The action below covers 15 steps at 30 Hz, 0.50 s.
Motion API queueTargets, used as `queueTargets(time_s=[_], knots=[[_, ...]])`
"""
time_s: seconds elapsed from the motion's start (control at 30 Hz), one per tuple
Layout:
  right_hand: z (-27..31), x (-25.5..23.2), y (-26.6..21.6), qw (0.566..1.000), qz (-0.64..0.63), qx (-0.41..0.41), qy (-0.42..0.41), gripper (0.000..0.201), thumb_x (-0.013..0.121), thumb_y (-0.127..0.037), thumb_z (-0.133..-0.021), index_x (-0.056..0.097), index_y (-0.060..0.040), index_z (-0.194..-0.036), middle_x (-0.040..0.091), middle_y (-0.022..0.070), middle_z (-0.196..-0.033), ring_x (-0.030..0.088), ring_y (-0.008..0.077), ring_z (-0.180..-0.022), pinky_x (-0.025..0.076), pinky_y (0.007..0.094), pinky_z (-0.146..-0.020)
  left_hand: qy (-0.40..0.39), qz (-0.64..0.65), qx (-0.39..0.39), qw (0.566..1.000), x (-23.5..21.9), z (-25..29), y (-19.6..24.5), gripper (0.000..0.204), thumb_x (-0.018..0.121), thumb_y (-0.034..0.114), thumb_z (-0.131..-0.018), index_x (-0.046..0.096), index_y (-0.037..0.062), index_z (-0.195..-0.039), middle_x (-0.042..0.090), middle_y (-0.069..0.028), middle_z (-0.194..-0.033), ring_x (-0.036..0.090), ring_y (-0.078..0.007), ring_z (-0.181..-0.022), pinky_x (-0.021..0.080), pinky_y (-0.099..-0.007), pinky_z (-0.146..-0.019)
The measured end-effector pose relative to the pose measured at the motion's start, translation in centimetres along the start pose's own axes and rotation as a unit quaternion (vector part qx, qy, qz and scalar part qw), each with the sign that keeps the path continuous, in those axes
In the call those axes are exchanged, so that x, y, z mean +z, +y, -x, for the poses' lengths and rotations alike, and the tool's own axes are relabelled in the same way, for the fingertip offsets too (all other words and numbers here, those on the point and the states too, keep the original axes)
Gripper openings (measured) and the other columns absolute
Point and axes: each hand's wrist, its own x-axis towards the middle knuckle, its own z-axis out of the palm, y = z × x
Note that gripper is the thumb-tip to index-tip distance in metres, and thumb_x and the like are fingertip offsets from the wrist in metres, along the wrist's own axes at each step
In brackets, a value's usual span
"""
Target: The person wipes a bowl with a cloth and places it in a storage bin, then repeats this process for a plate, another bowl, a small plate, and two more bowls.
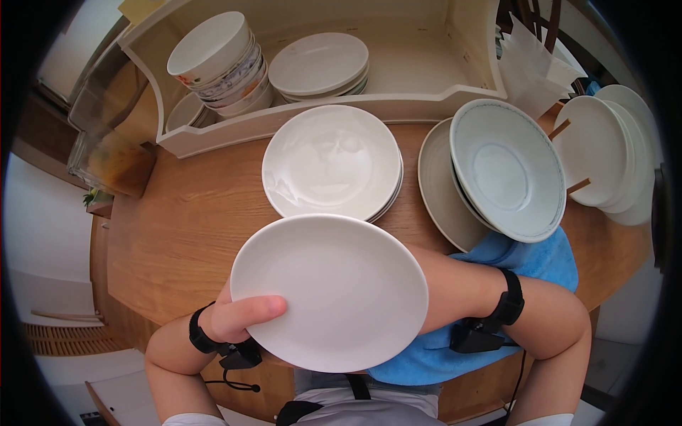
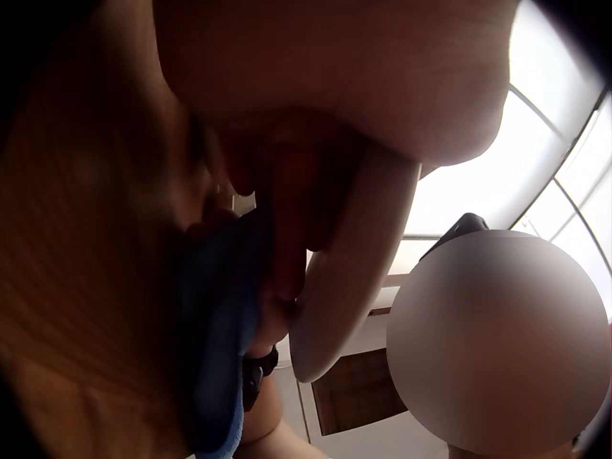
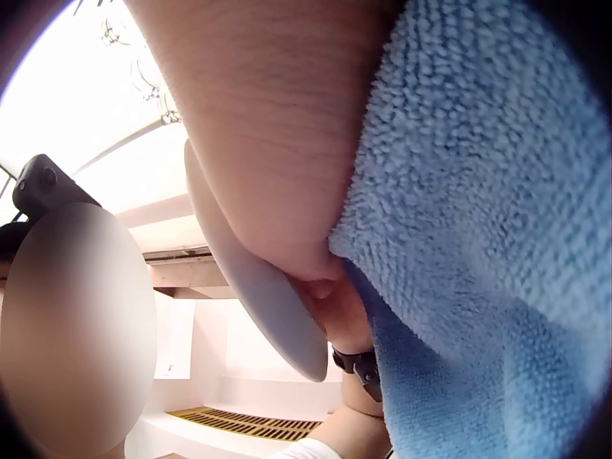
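Note:
My left hand [image 1: 245, 316] grips a white plate [image 1: 330, 295] at its left edge, thumb flat on the upper face and fingers underneath. The plate is held in front of my body, over the table's near edge. My right hand is behind this plate, hidden in the head view. In the left wrist view, a blue towel [image 2: 220, 325] is bunched in my right hand [image 2: 273, 325], close to the plate's underside. The rest of the towel [image 1: 426, 355] spreads under my right forearm, and its terry loops show close up in the right wrist view.
A stack of white plates [image 1: 334, 163] stands just beyond the held plate. To its right, bowls [image 1: 508, 167] lean over another dish [image 1: 435, 177]. Several plates [image 1: 593, 149] stand upright at the far right. A cream shelf [image 1: 405, 106] behind holds stacked bowls [image 1: 213, 53] and plates [image 1: 320, 64].

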Motion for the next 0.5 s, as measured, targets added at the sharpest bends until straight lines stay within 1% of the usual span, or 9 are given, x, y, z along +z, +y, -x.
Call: queueTargets(time_s=[0.07,0.13,0.2,0.3,0.37,0.47,0.5], knots=[[0.1,0.1,0.0,1.000,0.017,0.006,-0.005,0.032,0.075,-0.019,-0.080,0.066,-0.0002,-0.104,0.070,0.0203,-0.092,0.066,0.0394,-0.084,0.054,0.0411,-0.072,0.007,-0.003,0.014,1.000,-0.2,0.0,-0.4,0.070,0.073,0.023,-0.084,0.044,-0.0002,-0.143,0.060,-0.0184,-0.133,0.064,-0.0285,-0.116,0.055,-0.0405,-0.094],[0.0,0.4,0.4,0.999,-0.011,-0.033,0.032,0.027,0.072,-0.016,-0.081,0.066,-0.0004,-0.102,0.070,0.0205,-0.092,0.066,0.0395,-0.083,0.054,0.0415,-0.072,0.013,-0.006,0.027,1.000,-0.8,-0.1,-0.6,0.069,0.071,0.023,-0.085,0.043,-0.0008,-0.143,0.060,-0.0194,-0.133,0.064,-0.0291,-0.115,0.055,-0.0410,-0.094],[-0.2,0.7,0.9,0.998,0.002,-0.043,0.038,0.026,0.070,-0.015,-0.082,0.066,-0.0006,-0.103,0.070,0.0206,-0.092,0.066,0.0397,-0.083,0.054,0.0419,-0.072,-0.003,0.044,0.013,0.999,-1.5,0.0,-0.6,0.069,0.067,0.024,-0.089,0.038,-0.0002,-0.147,0.056,-0.0180,-0.138,0.057,-0.0268,-0.125,0.050,-0.0406,-0.101],[-0.3,0.8,1.0,0.997,0.012,-0.057,0.046,0.025,0.067,-0.013,-0.084,0.066,-0.0012,-0.105,0.070,0.0206,-0.093,0.066,0.0400,-0.083,0.054,0.0425,-0.073,-0.008,0.076,0.021,0.997,-2.0,-0.3,-0.6,0.068,0.068,0.025,-0.090,0.039,-0.0005,-0.146,0.057,-0.0184,-0.136,0.059,-0.0273,-0.123,0.051,-0.0408,-0.100],[-0.4,0.8,1.0,0.997,0.011,-0.062,0.048,0.025,0.066,-0.012,-0.084,0.066,-0.0015,-0.106,0.070,0.0206,-0.093,0.066,0.0401,-0.084,0.054,0.0426,-0.074,-0.004,0.074,0.025,0.997,-1.7,-0.4,-0.6,0.067,0.067,0.025,-0.090,0.039,-0.0006,-0.146,0.057,-0.0187,-0.136,0.059,-0.0274,-0.123,0.051,-0.0409,-0.100],[-0.3,0.9,0.9,0.996,-0.004,-0.066,0.054,0.028,0.065,-0.012,-0.084,0.066,-0.0019,-0.109,0.070,0.0204,-0.097,0.067,0.0397,-0.087,0.055,0.0422,-0.076,0.000,0.074,0.037,0.997,-1.5,-0.5,-0.8,0.067,0.067,0.024,-0.090,0.039,-0.0008,-0.146,0.057,-0.0192,-0.135,0.059,-0.0276,-0.122,0.051,-0.0409,-0.100],[-0.3,0.8,0.8,0.995,-0.011,-0.080,0.052,0.030,0.065,-0.012,-0.083,0.066,-0.0017,-0.111,0.070,0.0205,-0.101,0.067,0.0393,-0.090,0.055,0.0419,-0.080,0.000,0.074,0.043,0.996,-1.4,-0.5,-0.9,0.067,0.067,0.024,-0.090,0.039,-0.0010,-0.146,0.056,-0.0194,-0.135,0.059,-0.0277,-0.122,0.051,-0.0409,-0.100]])
